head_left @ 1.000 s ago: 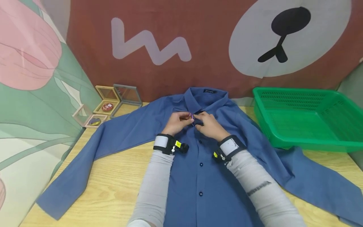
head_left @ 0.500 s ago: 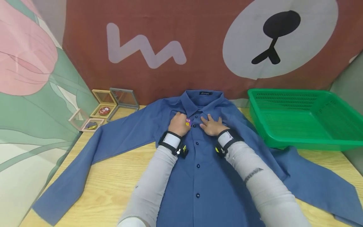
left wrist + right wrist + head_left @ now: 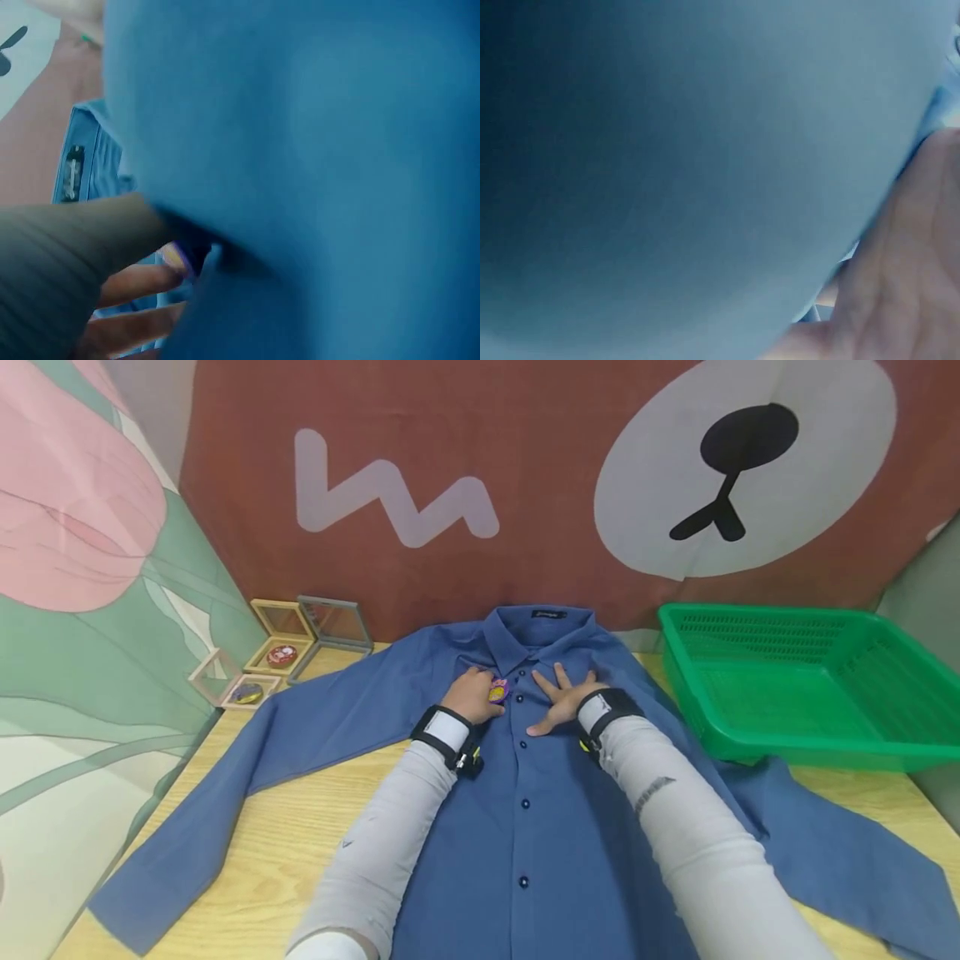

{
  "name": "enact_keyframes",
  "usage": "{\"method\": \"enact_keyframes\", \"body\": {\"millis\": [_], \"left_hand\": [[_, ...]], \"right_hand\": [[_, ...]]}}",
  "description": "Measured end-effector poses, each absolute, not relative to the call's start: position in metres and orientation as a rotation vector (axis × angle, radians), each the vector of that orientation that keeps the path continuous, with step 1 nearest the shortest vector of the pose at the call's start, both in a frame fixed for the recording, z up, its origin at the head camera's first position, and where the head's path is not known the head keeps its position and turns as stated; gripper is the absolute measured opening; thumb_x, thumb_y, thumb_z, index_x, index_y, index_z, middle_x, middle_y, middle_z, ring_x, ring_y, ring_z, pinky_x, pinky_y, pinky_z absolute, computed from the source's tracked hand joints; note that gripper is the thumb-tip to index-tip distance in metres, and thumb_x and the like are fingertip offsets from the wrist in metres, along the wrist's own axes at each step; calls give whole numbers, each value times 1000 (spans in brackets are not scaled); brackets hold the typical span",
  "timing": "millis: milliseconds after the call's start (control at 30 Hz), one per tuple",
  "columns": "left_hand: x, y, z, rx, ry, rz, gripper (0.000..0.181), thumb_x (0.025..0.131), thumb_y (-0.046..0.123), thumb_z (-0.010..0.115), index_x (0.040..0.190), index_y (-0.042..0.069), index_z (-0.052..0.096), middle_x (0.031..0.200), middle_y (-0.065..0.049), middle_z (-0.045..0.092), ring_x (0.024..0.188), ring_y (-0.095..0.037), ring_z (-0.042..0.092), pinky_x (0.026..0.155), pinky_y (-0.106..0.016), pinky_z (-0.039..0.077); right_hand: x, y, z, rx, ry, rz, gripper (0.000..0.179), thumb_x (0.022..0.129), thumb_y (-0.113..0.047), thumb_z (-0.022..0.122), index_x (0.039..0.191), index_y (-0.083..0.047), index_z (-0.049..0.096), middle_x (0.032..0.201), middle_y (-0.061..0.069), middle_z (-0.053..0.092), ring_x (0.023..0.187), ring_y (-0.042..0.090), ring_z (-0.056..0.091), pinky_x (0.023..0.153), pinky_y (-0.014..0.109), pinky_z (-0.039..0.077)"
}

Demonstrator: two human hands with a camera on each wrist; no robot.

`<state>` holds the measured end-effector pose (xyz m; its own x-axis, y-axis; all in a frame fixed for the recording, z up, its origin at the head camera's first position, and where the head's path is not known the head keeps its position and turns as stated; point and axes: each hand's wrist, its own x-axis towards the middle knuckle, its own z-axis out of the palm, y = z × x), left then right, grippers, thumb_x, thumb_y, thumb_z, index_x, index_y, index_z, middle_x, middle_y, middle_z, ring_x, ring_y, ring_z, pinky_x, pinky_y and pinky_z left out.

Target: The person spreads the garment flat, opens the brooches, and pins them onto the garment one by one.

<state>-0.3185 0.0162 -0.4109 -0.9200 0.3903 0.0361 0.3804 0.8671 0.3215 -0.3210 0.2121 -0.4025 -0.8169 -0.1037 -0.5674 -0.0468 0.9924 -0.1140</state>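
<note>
A blue long-sleeved shirt (image 3: 480, 827) lies front up, with dark buttons down its placket. A small round purple and yellow badge (image 3: 498, 691) sits on its left chest beside the placket. My left hand (image 3: 471, 695) lies against the badge's left edge, fingers bent and partly hidden. In the left wrist view, fingers (image 3: 139, 286) reach close to the badge (image 3: 176, 257), and blue cloth hides their tips. My right hand (image 3: 562, 700) rests on the other chest side, fingers spread and holding nothing. Out-of-focus cloth fills most of the right wrist view, with my palm (image 3: 907, 277) at the right.
On the wooden table (image 3: 300, 843), small hinged frames stand open at the left; a red badge (image 3: 282, 656) and a dark and yellow badge (image 3: 247, 693) lie in two. A green plastic basket (image 3: 810, 756) stands at the right, beside the shirt's sleeve. A printed curtain (image 3: 540, 560) hangs behind.
Both hands were together at the badge by the placket. The right has moved right and spread its fingers on the shirt. The left has shifted slightly left, and the badge now shows face up.
</note>
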Motion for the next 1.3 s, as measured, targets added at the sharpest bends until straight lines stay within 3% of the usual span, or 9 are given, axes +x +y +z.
{"method": "enact_keyframes", "body": {"millis": [100,200,333,533,767,1033,1167,1300], "left_hand": [[-316,10,-412,608,2921,490,71,86,33,78,140,-5,51,141,-24,53,133,-38,51,113,-43,41],[-314,1,-413,614,2857,446,77,91,36,72,147,-6,41,155,-27,37,145,-45,34,120,-46,31],[-312,-13,-414,634,2783,372,75,99,35,60,154,-5,27,162,-26,19,150,-48,19,123,-50,23],[-310,-29,-409,564,2722,317,67,106,27,45,157,-2,13,166,-21,7,153,-44,4,125,-50,13],[-307,-42,-408,468,2705,244,61,109,22,34,159,0,6,168,-16,4,155,-38,-1,126,-48,12],[-291,-49,-410,540,2760,302,59,106,19,38,158,3,17,167,-19,8,154,-42,4,121,-58,21],[-267,-43,-400,688,2744,389,63,105,33,47,159,11,23,167,-15,11,154,-40,5,118,-66,20],[-250,-38,-397,710,2681,290,77,97,53,55,159,20,25,168,-10,12,155,-39,5,118,-67,18]], "right_hand": [[-319,214,-402,-97,2537,-125,117,80,-73,63,159,-29,-10,165,16,-22,138,66,-21,108,81,-2],[-316,215,-401,-95,2541,-137,118,78,-74,63,159,-29,-10,165,15,-22,139,65,-22,108,81,-2],[-315,219,-402,-95,2534,-134,121,75,-78,63,159,-32,-11,165,11,-24,141,61,-25,110,79,-3],[-317,226,-402,-100,2542,-135,126,69,-81,66,159,-35,-10,165,10,-25,142,60,-24,110,80,-1],[-311,236,-403,-132,2556,-156,126,72,-76,69,159,-31,-9,165,13,-22,143,59,-22,108,82,3],[-265,247,-394,-307,2683,-424,105,90,-51,68,161,-16,1,163,28,-13,145,56,-20,109,80,3],[-235,246,-389,-351,2722,-459,95,92,-52,65,161,-17,10,164,27,-7,145,60,-14,103,85,7],[-218,243,-391,-316,2614,-454,102,87,-55,70,161,-17,11,164,27,-8,141,66,-15,104,84,9]]}}
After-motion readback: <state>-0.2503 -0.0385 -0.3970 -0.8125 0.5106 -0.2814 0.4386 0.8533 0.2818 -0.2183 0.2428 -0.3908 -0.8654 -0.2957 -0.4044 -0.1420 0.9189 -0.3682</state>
